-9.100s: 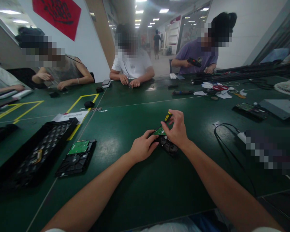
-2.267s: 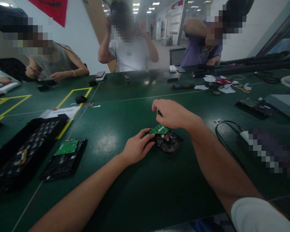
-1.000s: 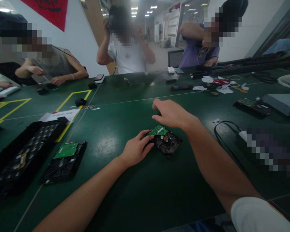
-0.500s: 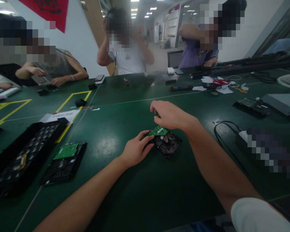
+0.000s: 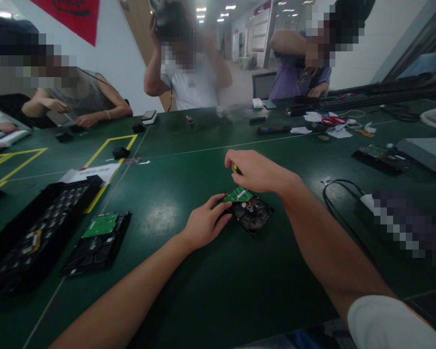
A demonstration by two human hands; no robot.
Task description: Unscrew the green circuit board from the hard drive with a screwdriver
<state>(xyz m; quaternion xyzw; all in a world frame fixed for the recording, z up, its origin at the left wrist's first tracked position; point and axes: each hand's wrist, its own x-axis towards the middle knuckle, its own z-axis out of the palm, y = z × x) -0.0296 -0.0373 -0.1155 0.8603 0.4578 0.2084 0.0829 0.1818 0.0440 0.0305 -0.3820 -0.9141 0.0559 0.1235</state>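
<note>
Hard drive (image 5: 252, 213) on green table (image 5: 189, 300), L hand (image 5: 205, 225) gripping its edge, R hand (image 5: 254, 170) closed round screwdriver (image 5: 235, 169).

Hard drive (image 5: 253, 214) black, circuit board (image 5: 239, 195) green; table (image 5: 189, 160) dark green; screwdriver (image 5: 235, 169) yellow-black.

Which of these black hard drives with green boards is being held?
The central black hard drive with green board, gripped by the left hand, the right hand holding a yellow-handled screwdriver over it. The left drive and far-right drive lie untouched.
</note>
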